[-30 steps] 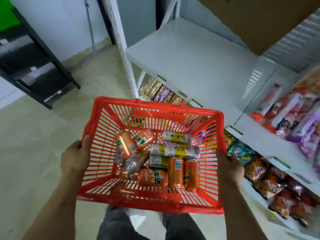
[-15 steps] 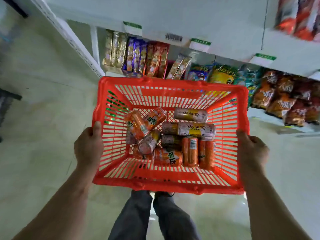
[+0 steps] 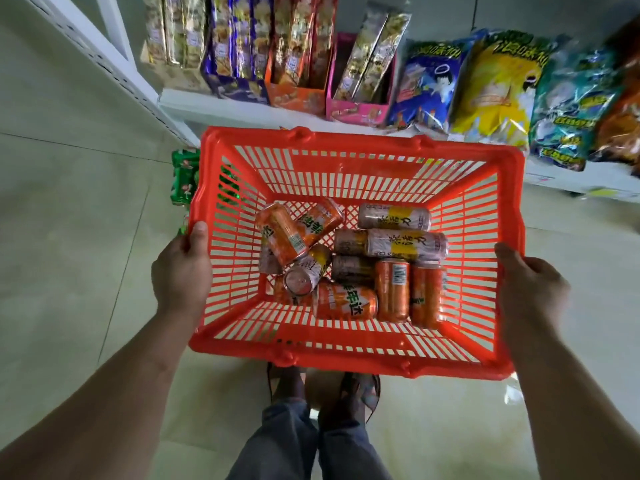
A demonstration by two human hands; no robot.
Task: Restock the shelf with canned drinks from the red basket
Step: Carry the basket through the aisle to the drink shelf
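A person holds a red basket [image 3: 356, 355] level at the centre of the frame, above a pale tiled floor [image 3: 69, 237]. The left hand [image 3: 181, 271] grasps the basket's left rim, thumb hooked over the edge; the right hand [image 3: 531, 284] clasps the right rim, its fingers curled round the outer side. Loose in the bottom of the basket lie the canned drinks: orange cans [image 3: 391, 289] mostly toward the lower middle and left, silver-and-yellow cans [image 3: 407, 244] toward the upper right, all tipped on their sides and touching one another. Along the top of the frame a white lower shelf [image 3: 221, 105] carries boxed snack bars [image 3: 298, 57] at upper centre and puffed snack bags [image 3: 495, 88] at upper right. Green cans [image 3: 185, 176] show just beyond the basket's left corner. The person's feet [image 3: 322, 389] appear under the basket's near rim.
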